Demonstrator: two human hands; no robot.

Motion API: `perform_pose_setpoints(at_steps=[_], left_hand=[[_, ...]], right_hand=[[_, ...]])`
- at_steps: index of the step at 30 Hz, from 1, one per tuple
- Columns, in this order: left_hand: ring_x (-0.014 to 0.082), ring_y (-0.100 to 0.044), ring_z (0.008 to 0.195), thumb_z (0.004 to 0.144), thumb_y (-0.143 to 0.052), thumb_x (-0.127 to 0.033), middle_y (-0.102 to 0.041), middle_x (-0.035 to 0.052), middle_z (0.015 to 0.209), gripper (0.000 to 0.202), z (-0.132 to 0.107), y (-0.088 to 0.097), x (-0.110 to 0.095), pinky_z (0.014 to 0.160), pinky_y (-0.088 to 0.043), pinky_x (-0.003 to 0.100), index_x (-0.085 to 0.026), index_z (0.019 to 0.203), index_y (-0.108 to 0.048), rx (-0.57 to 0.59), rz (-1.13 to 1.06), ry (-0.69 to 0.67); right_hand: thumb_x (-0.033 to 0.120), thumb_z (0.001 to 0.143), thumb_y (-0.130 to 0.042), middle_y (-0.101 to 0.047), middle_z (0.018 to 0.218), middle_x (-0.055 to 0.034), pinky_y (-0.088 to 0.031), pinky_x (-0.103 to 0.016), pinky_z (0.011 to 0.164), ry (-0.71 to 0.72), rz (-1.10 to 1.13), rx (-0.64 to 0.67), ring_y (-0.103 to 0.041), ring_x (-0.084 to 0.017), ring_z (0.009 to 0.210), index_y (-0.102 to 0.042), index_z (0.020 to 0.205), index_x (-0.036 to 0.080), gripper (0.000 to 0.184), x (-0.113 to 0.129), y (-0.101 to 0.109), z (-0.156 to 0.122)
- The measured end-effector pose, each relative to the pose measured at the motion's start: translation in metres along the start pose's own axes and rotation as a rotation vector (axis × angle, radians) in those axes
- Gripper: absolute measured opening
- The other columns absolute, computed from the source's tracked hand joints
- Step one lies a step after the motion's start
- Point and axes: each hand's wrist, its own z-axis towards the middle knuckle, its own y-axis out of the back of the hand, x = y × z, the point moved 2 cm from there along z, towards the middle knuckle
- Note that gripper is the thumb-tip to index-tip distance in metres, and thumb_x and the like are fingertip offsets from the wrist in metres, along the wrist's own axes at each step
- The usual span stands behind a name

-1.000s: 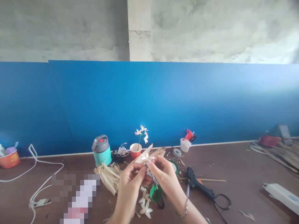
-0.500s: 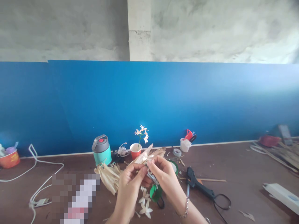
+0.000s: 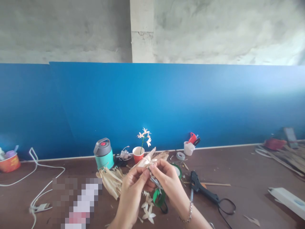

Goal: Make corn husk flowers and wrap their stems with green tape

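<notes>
My left hand and my right hand meet in the middle, thumbs and fingertips pinched together. Between them is a small pale flower, its petals showing just above the fingertips; its lower end is hidden by the fingers. Below the hands on the table lie several loose cream flowers. A roll of green tape and scissors sit beneath my right hand, partly covered by it. Dried husks spread to the left of my left hand and behind both hands.
A red paper cup holds a flower stem at the back. Beside it stands a teal flask. On the right lie a black glue gun with its cord and a white box. White cables trail across the left.
Both hands stay almost in place. Only slight shifts of the fingertips around the pale flower show; nothing on the table has moved.
</notes>
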Motion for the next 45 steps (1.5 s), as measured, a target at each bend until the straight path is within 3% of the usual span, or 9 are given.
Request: perform_pose_setpoints(at_steps=[10,17,22,29,38,45], left_hand=[[0.0089,-0.056,0.05,0.068,-0.073,-0.037,-0.061,-0.001,0.055,0.025,0.002,0.0,0.0,0.048,-0.046,0.017,-0.014,0.071,-0.064,0.046,-0.066,0.052],[0.0047,-0.05,0.045,0.07,-0.071,-0.035,-0.057,-0.0031,0.056,0.025,0.005,0.004,0.002,0.041,-0.036,0.014,-0.014,0.066,-0.059,0.088,-0.128,0.117],[0.002,-0.046,0.042,0.071,-0.07,-0.032,-0.055,-0.0041,0.058,0.023,0.009,0.007,0.002,0.038,-0.03,0.012,-0.014,0.065,-0.057,0.162,-0.145,0.174],[0.0015,-0.042,0.038,0.068,-0.071,-0.031,-0.055,-0.0053,0.056,0.024,0.009,0.007,-0.001,0.035,-0.024,0.012,-0.016,0.066,-0.053,0.183,-0.133,0.244],[0.0036,-0.038,0.04,0.075,-0.064,-0.038,-0.044,-0.0082,0.05,0.023,0.009,0.013,-0.003,0.037,-0.026,0.014,-0.018,0.07,-0.053,0.16,0.089,0.109],[0.0041,-0.032,0.044,0.075,-0.063,-0.046,-0.042,-0.0079,0.051,0.03,0.01,0.014,-0.002,0.04,-0.025,0.015,-0.018,0.07,-0.053,0.116,0.172,0.062]], right_hand=[[0.04,0.075,-0.065,-0.053,0.065,0.0027,-0.037,-0.022,0.054,0.0,0.04,0.028,-0.046,-0.011,0.06,-0.051,0.071,0.018,0.027,0.004,0.0,-0.001],[0.028,0.079,-0.059,-0.056,0.085,-0.0012,-0.043,-0.026,0.063,0.13,-0.018,0.068,-0.052,-0.016,0.074,-0.052,0.101,0.022,0.024,0.014,0.008,-0.002],[0.018,0.078,-0.057,-0.057,0.092,-0.0032,-0.043,-0.028,0.068,0.288,-0.271,0.051,-0.053,-0.017,0.08,-0.06,0.091,0.022,0.014,0.025,0.016,-0.001],[0.01,0.076,-0.057,-0.056,0.098,-0.004,-0.044,-0.028,0.073,0.428,-0.416,0.08,-0.055,-0.017,0.085,-0.062,0.079,0.022,0.013,0.03,0.021,-0.002],[0.009,0.078,-0.053,-0.059,0.077,-0.0013,-0.044,-0.028,0.066,0.436,-0.436,0.061,-0.055,-0.016,0.073,-0.055,0.074,0.02,0.012,0.029,0.018,-0.001],[0.009,0.078,-0.053,-0.059,0.078,-0.0018,-0.045,-0.028,0.067,0.482,-0.44,0.056,-0.056,-0.016,0.074,-0.056,0.075,0.02,0.012,0.028,0.015,-0.004]])
